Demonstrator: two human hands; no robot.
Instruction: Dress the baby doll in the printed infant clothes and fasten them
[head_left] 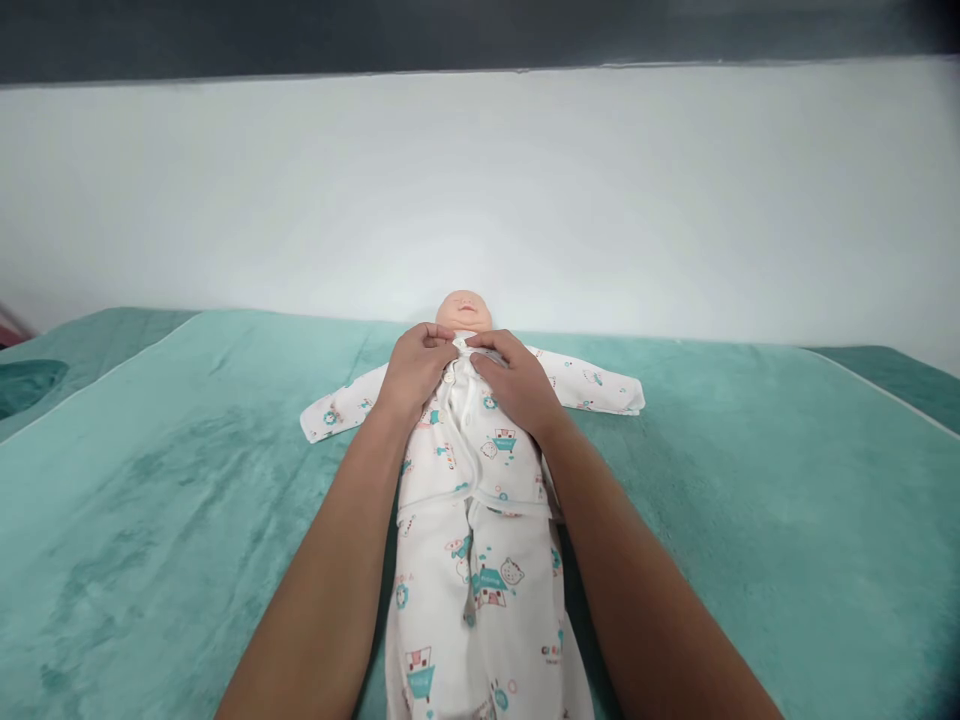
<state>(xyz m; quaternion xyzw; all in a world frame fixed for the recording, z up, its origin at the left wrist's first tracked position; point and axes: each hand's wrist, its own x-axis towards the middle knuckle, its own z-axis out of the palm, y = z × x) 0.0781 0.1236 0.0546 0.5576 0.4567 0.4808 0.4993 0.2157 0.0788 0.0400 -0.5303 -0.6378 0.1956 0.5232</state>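
A baby doll [464,309] lies on its back, its head at the far end. It wears a white printed baby shirt [504,465] with both sleeves spread out to the sides. At the collar, my left hand [418,368] pinches the shirt's left front edge. My right hand [519,382] is closed on the opposite edge, thumb and forefinger near the neckline. A small button [449,378] shows just below my left fingers. The shirt front hangs slightly apart lower down. Matching printed trousers [491,610] cover the legs. My fingers partly hide the top fastening.
Under the doll is a soft green blanket [210,480] spread over a wide flat surface. A white wall [480,190] rises right behind the doll's head, with a dark band [480,35] above it. Darker green fabric shows at both far corners.
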